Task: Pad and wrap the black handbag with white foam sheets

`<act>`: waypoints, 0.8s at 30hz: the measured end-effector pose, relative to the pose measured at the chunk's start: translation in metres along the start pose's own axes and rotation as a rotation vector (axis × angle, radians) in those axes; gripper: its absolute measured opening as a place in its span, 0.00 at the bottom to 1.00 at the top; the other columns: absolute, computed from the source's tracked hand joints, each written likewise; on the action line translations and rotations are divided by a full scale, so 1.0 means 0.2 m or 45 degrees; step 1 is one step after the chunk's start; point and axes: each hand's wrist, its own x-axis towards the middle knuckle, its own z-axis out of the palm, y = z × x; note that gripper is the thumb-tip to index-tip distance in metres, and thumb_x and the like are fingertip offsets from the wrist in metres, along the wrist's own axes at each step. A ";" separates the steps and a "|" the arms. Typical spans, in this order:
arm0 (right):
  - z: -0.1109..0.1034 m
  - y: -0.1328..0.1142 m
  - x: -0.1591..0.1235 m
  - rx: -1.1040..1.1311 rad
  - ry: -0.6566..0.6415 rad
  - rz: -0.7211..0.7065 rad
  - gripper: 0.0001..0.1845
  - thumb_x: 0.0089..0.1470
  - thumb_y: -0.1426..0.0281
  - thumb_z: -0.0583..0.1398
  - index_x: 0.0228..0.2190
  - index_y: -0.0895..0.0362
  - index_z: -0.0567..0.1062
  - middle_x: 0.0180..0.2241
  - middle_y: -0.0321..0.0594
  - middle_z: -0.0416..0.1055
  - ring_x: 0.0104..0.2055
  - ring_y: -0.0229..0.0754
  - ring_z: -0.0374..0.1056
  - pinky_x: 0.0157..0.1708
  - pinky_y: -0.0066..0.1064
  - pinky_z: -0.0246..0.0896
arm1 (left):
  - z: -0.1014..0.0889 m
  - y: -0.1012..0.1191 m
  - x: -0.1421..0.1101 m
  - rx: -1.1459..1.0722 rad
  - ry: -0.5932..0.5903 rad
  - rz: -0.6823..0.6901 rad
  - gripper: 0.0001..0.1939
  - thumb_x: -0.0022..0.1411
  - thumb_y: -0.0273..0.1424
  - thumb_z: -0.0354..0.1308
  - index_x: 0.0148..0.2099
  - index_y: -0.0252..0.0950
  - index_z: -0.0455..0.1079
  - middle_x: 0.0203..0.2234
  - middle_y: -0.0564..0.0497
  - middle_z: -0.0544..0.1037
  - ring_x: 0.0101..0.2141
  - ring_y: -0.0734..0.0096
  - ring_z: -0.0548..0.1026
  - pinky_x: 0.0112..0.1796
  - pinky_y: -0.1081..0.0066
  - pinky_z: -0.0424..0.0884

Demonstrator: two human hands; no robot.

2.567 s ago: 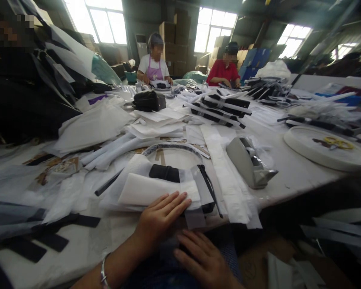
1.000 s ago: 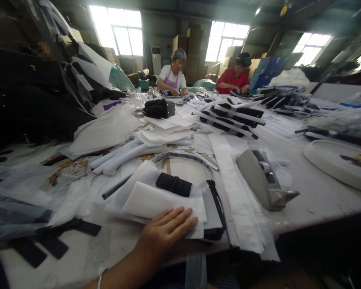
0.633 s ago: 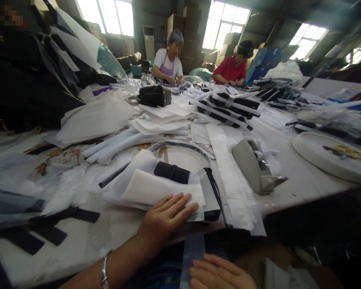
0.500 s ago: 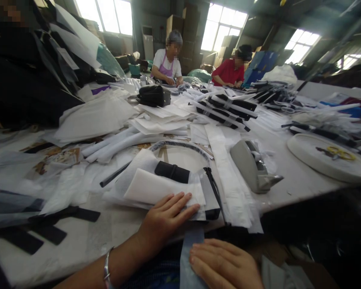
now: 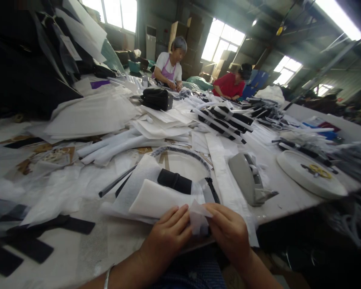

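At the table's near edge my left hand point(image 5: 167, 236) lies with its fingers pressed on a folded white foam sheet point(image 5: 156, 199). This sheet wraps a black item point(image 5: 174, 181) with a thin black strap point(image 5: 213, 190). My right hand point(image 5: 228, 230) is beside it, thumb and fingers closed on the thin translucent flap point(image 5: 198, 218) at the sheet's right end. The two hands almost touch over that flap.
A grey tape dispenser point(image 5: 249, 178) stands to the right, a round white tray point(image 5: 311, 174) beyond it. White sheets point(image 5: 93, 114), foam rolls point(image 5: 114, 145), black strips point(image 5: 33, 245) and a black bag point(image 5: 157, 98) cover the table. Two people point(image 5: 170, 68) work at the far end.
My right hand has come up from below the table edge and closed on the flap at the sheet's right end. My left hand stays on the foam sheet.
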 end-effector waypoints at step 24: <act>-0.14 -0.07 -0.12 0.345 -0.178 0.029 0.09 0.66 0.71 0.56 0.45 0.55 0.74 0.33 0.39 0.79 0.34 0.38 0.76 0.40 0.28 0.74 | -0.05 -0.04 0.04 -0.012 -0.073 0.031 0.18 0.74 0.27 0.44 0.56 0.39 0.72 0.56 0.54 0.74 0.56 0.72 0.71 0.64 0.69 0.53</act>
